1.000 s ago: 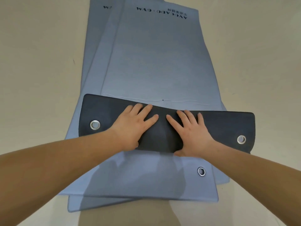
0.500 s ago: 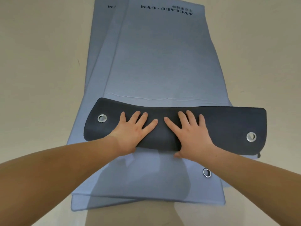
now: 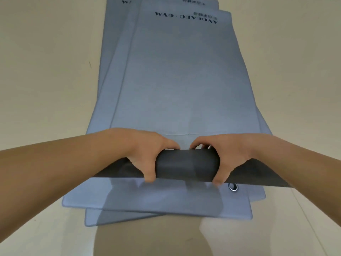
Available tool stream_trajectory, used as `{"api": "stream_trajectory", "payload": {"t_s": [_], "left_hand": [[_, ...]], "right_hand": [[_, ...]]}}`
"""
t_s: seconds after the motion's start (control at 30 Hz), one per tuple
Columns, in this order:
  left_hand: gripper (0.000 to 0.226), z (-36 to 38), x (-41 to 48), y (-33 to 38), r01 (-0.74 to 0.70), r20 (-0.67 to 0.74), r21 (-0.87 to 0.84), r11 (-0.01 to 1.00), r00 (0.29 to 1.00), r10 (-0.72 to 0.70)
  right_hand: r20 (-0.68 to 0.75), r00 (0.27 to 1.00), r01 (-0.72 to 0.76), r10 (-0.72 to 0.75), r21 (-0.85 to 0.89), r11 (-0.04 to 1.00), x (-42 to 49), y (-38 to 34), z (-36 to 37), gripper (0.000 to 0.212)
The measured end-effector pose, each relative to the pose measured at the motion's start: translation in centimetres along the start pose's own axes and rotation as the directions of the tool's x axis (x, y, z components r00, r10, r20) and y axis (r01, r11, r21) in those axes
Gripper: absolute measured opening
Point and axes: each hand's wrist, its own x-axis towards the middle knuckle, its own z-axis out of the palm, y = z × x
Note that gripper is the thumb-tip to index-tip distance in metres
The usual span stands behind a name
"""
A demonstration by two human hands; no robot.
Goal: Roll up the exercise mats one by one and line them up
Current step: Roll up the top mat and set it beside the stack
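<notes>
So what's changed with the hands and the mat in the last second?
Both hands went from pressing flat on the folded-over dark flap to gripping it: the left hand and right hand now curl around the rolled end of the top mat, which has tightened into a roll. The other mats underneath stayed flat on the floor.

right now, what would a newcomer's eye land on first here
The left hand and right hand stand out first, both gripping the dark mat roll in the near middle of the view. Beyond it, the blue-grey mats lie flat and stacked askew on the pale floor, with black lettering at their far end.
</notes>
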Motion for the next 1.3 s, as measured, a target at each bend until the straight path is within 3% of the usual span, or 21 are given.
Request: {"api": "stream_trajectory", "payload": {"t_s": [0.1,0.23,0.3,0.4,0.53,0.6,0.7,0.8,0.93,1.0,1.07,1.2,1.3], "left_hand": [[0.106,-0.6,0.6,-0.4,0.067,0.161,-0.151,0.986,0.986,-0.042],[0.103,-0.5,0.8,-2.8,0.091,-0.023,-0.232,0.969,0.995,-0.098],[0.095,-0.4,0.3,-3.7,0.090,-0.168,-0.230,0.969,0.977,-0.131],[0.082,-0.8,-0.2,-3.8,0.117,-0.425,-0.083,0.990,0.894,-0.141],[0.047,-0.6,-0.3,-2.0,0.164,-0.635,0.254,0.953,0.771,0.037],[0.062,0.5,0.1,-1.1,0.195,-0.613,0.342,0.919,0.788,0.061],[0.127,2.1,0.9,-0.3,0.295,-0.449,0.409,0.863,0.889,-0.091],[0.140,2.7,2.0,-0.9,0.332,-0.482,0.424,0.843,0.870,-0.100],[0.134,1.8,2.7,-2.8,0.285,-0.537,0.419,0.862,0.843,-0.018],[0.133,1.4,2.9,-3.1,0.268,-0.525,0.417,0.869,0.851,-0.011],[0.131,1.1,3.2,-3.2,0.260,-0.518,0.415,0.872,0.856,-0.009],[0.123,0.6,3.6,-3.7,0.248,-0.518,0.375,0.893,0.855,-0.020],[0.113,0.6,3.4,-4.0,0.252,-0.509,0.340,0.906,0.860,-0.048]], "right_hand": [[0.199,0.980,-0.059,0.022,0.183,0.981,1.1,0.7,0.0,0.096],[0.214,0.976,-0.108,0.031,0.355,0.929,2.8,2.3,-0.1,0.094],[0.100,0.994,-0.085,0.048,0.409,0.908,3.0,3.3,-0.8,0.096],[-0.202,0.975,-0.015,0.090,0.350,0.937,2.2,4.0,-2.6,0.103],[-0.497,0.863,0.031,0.090,0.230,0.973,1.2,4.0,-4.2,0.073],[-0.551,0.828,-0.030,0.102,0.138,0.990,1.0,3.2,-4.3,0.051],[-0.625,0.773,-0.198,0.111,-0.072,0.978,1.0,1.2,-3.6,0.025],[-0.603,0.794,-0.260,0.078,-0.221,0.940,0.6,-0.3,-2.8,0.044],[-0.474,0.870,-0.329,0.136,-0.354,0.876,0.7,-1.6,-1.0,0.133],[-0.513,0.849,-0.372,0.126,-0.410,0.833,1.6,-1.5,0.7,0.157],[-0.573,0.817,-0.352,0.068,-0.401,0.846,2.4,-0.6,1.6,0.156],[-0.633,0.760,-0.163,-0.149,-0.406,0.899,2.8,1.5,1.3,0.132],[-0.615,0.768,-0.119,-0.179,-0.412,0.903,3.4,1.9,0.8,0.124]]}}
